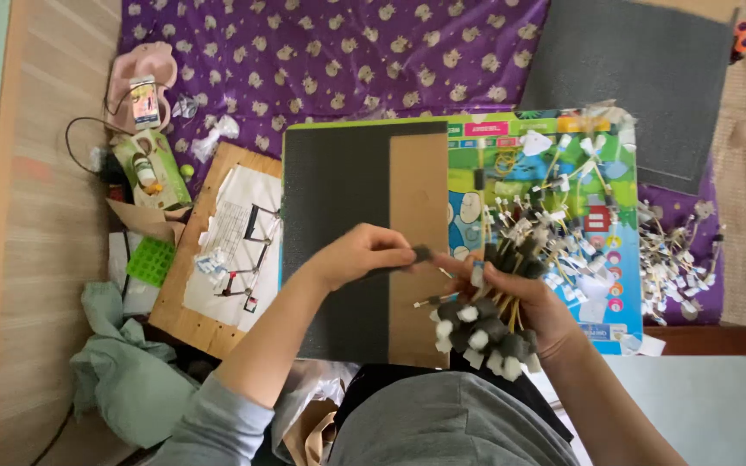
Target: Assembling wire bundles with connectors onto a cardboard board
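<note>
- A crumpled green cloth (127, 371) lay at the far left, on the striped mat by the person's left elbow.
- Above it, a wooden board (185, 312) carried a white sheet with a printed diagram (235, 246).
- A dark foam sheet (338, 190) covered the left part of the low bench, beside a brown cardboard strip (419, 207).
- The left hand (357, 256) hovered over the foam sheet, its grip pinched shut on a small dark foam piece (422, 253) at the fingertips.
- The right hand (524, 302) sat just beside it, grip clenched around a bundle of thin wires (485, 332) with grey-and-white tips pointing toward the person.
- Behind that hand, a colourful cartoon mat (541, 177) lay under more loose wires (554, 224).
- Further right, another heap of tagged wires (675, 259) rested on the purple patterned cloth (330, 60).
</note>
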